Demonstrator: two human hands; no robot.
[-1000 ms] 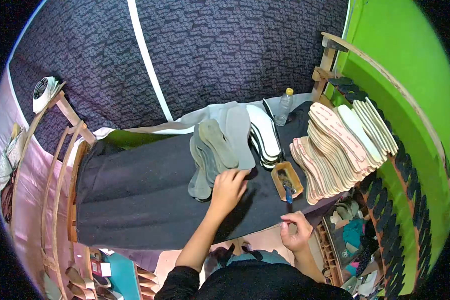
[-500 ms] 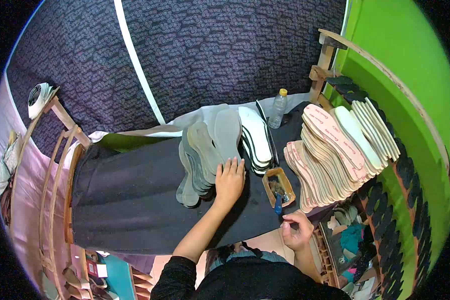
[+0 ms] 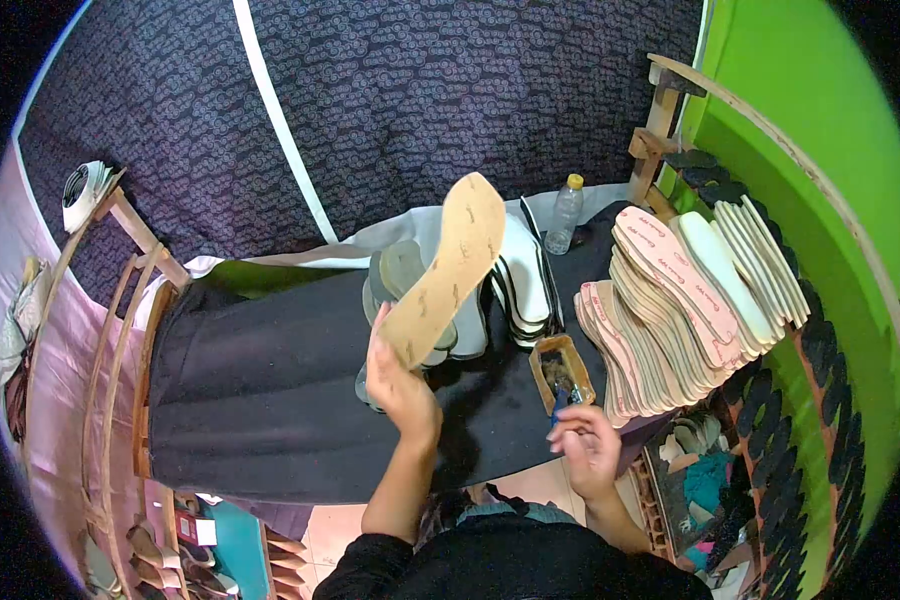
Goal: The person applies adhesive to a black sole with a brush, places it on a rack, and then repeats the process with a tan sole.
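My left hand (image 3: 402,392) grips the heel end of a tan insole (image 3: 457,252), raised and tilted above a stack of grey insoles (image 3: 468,335). Small dark print marks its face. My right hand (image 3: 588,452) is curled at the handle end of a blue-handled brush (image 3: 560,402), with the fingers partly covering it. The brush leans in a small brown tray (image 3: 580,352) with dark residue inside; its head cannot be made out. Right of the grey stack lies a pile of white insoles with dark edges (image 3: 522,275).
Tall stacks of pinkish-printed insoles (image 3: 670,265) stand on the right of the black-covered table (image 3: 260,400). A clear bottle with a yellow cap (image 3: 564,220) is at the back. Wooden racks flank both sides; the right rack (image 3: 770,440) holds dark sole-shaped pieces.
My left hand has lifted from the grey stack and now holds up an insole, tan side showing. My right hand has moved up and left to the brush handle.
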